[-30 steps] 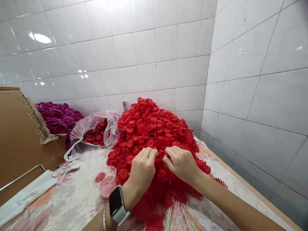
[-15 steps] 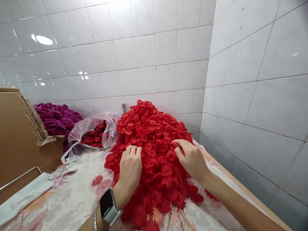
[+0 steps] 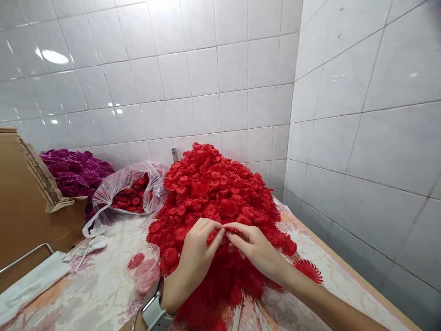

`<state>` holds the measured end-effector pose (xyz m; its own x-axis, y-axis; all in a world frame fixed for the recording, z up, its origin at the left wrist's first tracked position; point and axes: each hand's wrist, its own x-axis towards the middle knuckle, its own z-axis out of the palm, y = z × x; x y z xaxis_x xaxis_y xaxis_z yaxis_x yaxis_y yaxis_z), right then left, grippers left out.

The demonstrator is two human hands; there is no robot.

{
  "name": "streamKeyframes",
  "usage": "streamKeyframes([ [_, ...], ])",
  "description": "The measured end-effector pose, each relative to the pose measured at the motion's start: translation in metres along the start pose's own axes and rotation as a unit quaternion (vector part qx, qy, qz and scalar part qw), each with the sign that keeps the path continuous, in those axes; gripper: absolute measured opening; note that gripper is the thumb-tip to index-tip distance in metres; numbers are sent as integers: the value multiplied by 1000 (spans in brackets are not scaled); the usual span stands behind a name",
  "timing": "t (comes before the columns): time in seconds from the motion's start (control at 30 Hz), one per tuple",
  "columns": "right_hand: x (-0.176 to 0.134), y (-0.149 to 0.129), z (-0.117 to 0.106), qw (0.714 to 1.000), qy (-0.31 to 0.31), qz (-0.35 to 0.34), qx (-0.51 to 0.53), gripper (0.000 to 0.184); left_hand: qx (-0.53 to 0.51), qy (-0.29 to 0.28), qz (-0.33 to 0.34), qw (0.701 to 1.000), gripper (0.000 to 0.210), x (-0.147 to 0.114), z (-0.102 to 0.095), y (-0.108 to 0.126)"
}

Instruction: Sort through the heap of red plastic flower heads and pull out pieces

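My left hand (image 3: pixel 200 246) and my right hand (image 3: pixel 260 250) meet in front of a tall heap of red artificial flowers (image 3: pixel 210 179). Thumbs and fingertips of both are pinched together around one red artificial flower (image 3: pixel 231 229), its fringed edge showing between them. Fingers cover most of this flower. Close to my left wrist, which wears a smartwatch (image 3: pixel 153 305), stands a clear plastic tub (image 3: pixel 144 266) with something red and pink in it. A single red flower (image 3: pixel 308 271) lies on the cloth near my right forearm.
Left of the heap lies a clear plastic bag (image 3: pixel 103 197) of red pieces, with a purple flower pile (image 3: pixel 77 170) behind it. A cardboard box (image 3: pixel 24 193) and a white packet (image 3: pixel 31 285) are farther left. Tiled walls (image 3: pixel 344 138) bound the back and right.
My hands were apart on either side of the heap's front. They have come together, and both now pinch a red artificial flower.
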<state>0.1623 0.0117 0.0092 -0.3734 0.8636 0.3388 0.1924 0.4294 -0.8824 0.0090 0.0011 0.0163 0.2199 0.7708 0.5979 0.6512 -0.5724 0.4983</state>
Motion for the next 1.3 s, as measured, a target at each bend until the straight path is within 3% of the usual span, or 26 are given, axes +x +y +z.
streamKeyframes([
  [0.1,1,4,0,999,-1,-4,-37,28,19,18,12,1000,12,-1,3,-3],
  [0.23,1,8,0,1000,3,8,-10,37,-7,63,22,998,8,-2,2,1],
  [0.37,2,11,-3,999,11,25,39,43,-78,20,26,996,10,0,-2,8],
  [0.6,3,10,-7,995,-26,13,94,49,-243,-45,-105,963,16,5,-6,8],
  [0.73,2,10,-7,993,-43,12,111,49,-301,-77,-130,941,17,8,-6,6],
  [0.9,1,7,-8,993,-73,-6,94,39,-269,-58,-107,955,15,8,-5,2],
  [1.07,1,7,-6,998,-50,8,48,30,-227,-36,-81,970,15,3,-1,1],
  [1.3,3,6,-6,999,-2,18,42,43,-205,-8,-66,976,9,3,-3,4],
])
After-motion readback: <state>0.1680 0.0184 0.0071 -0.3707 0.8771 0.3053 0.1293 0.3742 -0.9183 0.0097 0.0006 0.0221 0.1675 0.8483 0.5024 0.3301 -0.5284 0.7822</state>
